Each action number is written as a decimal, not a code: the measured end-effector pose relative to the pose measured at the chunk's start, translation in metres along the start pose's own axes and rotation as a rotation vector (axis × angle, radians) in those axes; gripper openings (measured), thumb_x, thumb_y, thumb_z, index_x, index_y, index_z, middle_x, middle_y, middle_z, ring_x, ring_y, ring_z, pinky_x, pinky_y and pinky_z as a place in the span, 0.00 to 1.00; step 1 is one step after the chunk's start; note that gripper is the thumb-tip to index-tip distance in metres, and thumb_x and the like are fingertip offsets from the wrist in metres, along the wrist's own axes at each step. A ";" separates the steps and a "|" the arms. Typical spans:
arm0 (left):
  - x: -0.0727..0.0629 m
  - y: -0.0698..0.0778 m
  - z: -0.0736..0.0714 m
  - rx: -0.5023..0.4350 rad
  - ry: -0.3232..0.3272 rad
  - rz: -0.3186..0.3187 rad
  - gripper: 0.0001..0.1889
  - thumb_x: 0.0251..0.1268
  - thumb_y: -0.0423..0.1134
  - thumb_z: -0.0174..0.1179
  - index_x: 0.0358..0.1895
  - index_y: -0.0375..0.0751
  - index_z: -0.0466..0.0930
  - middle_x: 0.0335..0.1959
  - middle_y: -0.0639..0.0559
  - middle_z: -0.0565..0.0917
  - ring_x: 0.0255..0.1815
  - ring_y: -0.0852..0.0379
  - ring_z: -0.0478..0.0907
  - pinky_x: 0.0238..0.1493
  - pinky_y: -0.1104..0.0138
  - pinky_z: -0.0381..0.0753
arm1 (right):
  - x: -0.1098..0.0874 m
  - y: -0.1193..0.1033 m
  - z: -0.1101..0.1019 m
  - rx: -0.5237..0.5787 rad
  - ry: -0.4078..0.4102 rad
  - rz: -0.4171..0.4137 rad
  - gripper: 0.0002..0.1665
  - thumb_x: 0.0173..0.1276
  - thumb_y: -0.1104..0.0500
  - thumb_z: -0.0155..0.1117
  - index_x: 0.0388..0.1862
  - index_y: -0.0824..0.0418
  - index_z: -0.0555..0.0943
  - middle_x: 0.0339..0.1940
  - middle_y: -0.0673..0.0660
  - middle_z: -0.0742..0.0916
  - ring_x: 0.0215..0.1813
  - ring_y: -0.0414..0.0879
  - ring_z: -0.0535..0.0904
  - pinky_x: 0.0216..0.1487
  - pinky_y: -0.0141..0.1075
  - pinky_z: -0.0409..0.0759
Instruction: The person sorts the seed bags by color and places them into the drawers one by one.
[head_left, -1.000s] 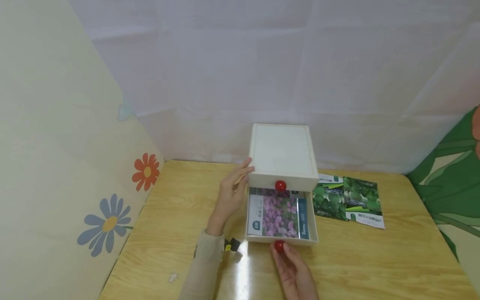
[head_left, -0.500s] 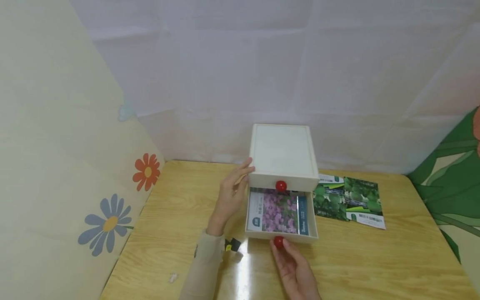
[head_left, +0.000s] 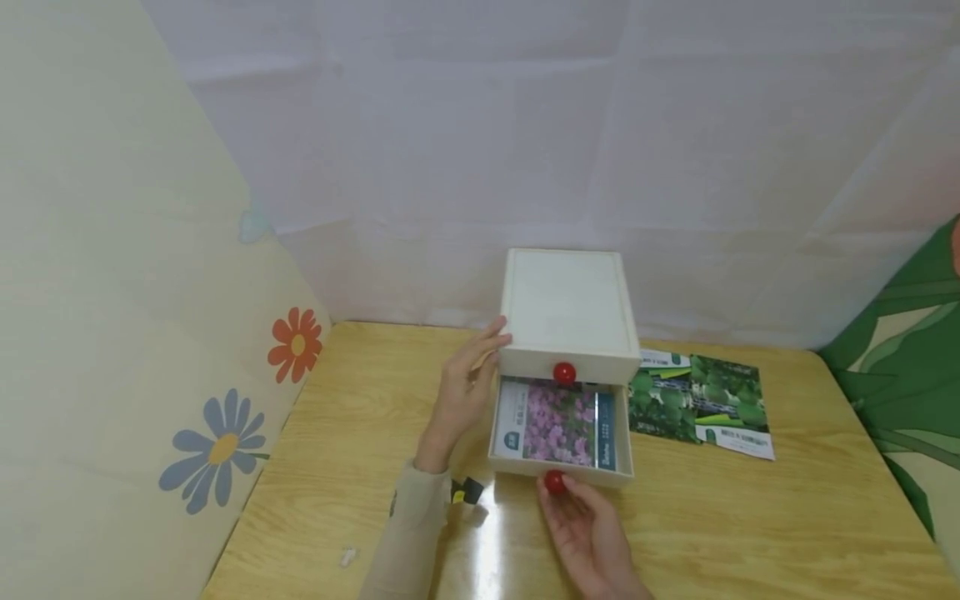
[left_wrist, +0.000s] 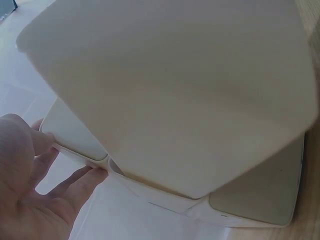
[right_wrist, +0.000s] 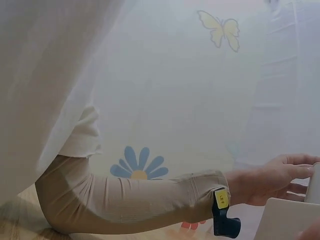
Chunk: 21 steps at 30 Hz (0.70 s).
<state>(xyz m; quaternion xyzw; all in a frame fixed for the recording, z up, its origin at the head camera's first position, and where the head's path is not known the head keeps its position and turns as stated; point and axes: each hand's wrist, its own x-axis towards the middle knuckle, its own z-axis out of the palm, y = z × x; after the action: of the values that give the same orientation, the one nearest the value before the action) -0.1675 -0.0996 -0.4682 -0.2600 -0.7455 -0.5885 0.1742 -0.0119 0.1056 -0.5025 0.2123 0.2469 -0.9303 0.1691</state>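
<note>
A white two-drawer cabinet [head_left: 567, 300] stands on the wooden table. Its lower drawer [head_left: 628, 433] is pulled out part way, and inside lies a packet with pink flowers [head_left: 558, 425]. My right hand [head_left: 592, 529] pinches the red knob [head_left: 555, 482] of that drawer between thumb and fingers. The upper drawer, with another red knob [head_left: 565, 373], is closed. My left hand [head_left: 463, 396] rests its extended fingers against the cabinet's left side near the top front corner. In the left wrist view, the fingertips touch the cabinet edge, beside the pulled-out drawer [left_wrist: 175, 100].
Two green-leaf packets [head_left: 693, 400] lie on the table right of the cabinet. A small black wrist device with a yellow label [right_wrist: 221, 199] sits at the left sleeve. A small pale scrap [head_left: 347, 557] lies at front left. White cloth [head_left: 450, 125] hangs behind.
The lower drawer has slid a little inward, away from me, with my right hand on its knob. Less of the flower packet shows. My left hand stays on the cabinet's side.
</note>
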 end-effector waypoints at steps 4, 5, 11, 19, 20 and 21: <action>0.000 0.000 0.000 -0.001 -0.004 -0.007 0.16 0.82 0.28 0.54 0.66 0.36 0.82 0.80 0.45 0.73 0.79 0.43 0.72 0.63 0.63 0.86 | 0.001 0.000 0.000 -0.005 0.011 -0.003 0.07 0.82 0.64 0.55 0.51 0.59 0.80 0.52 0.55 0.85 0.57 0.45 0.86 0.72 0.32 0.80; 0.001 0.000 0.000 -0.002 -0.004 -0.009 0.16 0.82 0.28 0.54 0.66 0.36 0.82 0.80 0.45 0.73 0.79 0.43 0.72 0.63 0.63 0.86 | 0.002 0.000 0.000 -0.009 0.012 -0.004 0.07 0.82 0.64 0.55 0.52 0.59 0.80 0.52 0.54 0.85 0.57 0.45 0.86 0.72 0.32 0.80; 0.001 0.000 0.001 -0.003 0.000 -0.008 0.16 0.81 0.27 0.54 0.65 0.36 0.82 0.79 0.43 0.73 0.79 0.41 0.72 0.62 0.62 0.86 | 0.005 -0.004 0.002 -0.012 0.019 -0.004 0.07 0.82 0.63 0.56 0.53 0.59 0.78 0.53 0.54 0.85 0.57 0.45 0.85 0.72 0.32 0.80; 0.000 0.000 0.001 -0.005 0.002 -0.015 0.16 0.81 0.27 0.54 0.65 0.36 0.82 0.79 0.44 0.73 0.79 0.41 0.72 0.62 0.62 0.87 | 0.010 -0.009 0.004 -0.024 0.006 -0.010 0.06 0.82 0.63 0.56 0.54 0.60 0.76 0.53 0.54 0.84 0.57 0.45 0.84 0.72 0.32 0.80; 0.000 0.000 0.001 -0.005 0.001 -0.018 0.16 0.81 0.27 0.54 0.65 0.37 0.82 0.79 0.44 0.73 0.79 0.41 0.72 0.62 0.61 0.87 | 0.011 -0.010 0.004 -0.023 0.007 -0.010 0.06 0.82 0.63 0.56 0.54 0.60 0.76 0.53 0.54 0.84 0.56 0.45 0.84 0.72 0.32 0.80; 0.000 0.000 0.001 -0.005 0.000 -0.021 0.16 0.82 0.27 0.54 0.65 0.37 0.82 0.79 0.45 0.73 0.79 0.42 0.72 0.62 0.61 0.87 | 0.012 -0.010 0.004 -0.022 0.010 -0.012 0.06 0.82 0.63 0.56 0.53 0.59 0.77 0.53 0.54 0.84 0.56 0.45 0.84 0.72 0.32 0.81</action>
<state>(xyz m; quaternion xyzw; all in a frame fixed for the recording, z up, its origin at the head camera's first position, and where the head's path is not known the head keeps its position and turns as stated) -0.1670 -0.0990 -0.4686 -0.2525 -0.7466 -0.5923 0.1675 -0.0275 0.1093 -0.5010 0.2135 0.2590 -0.9275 0.1647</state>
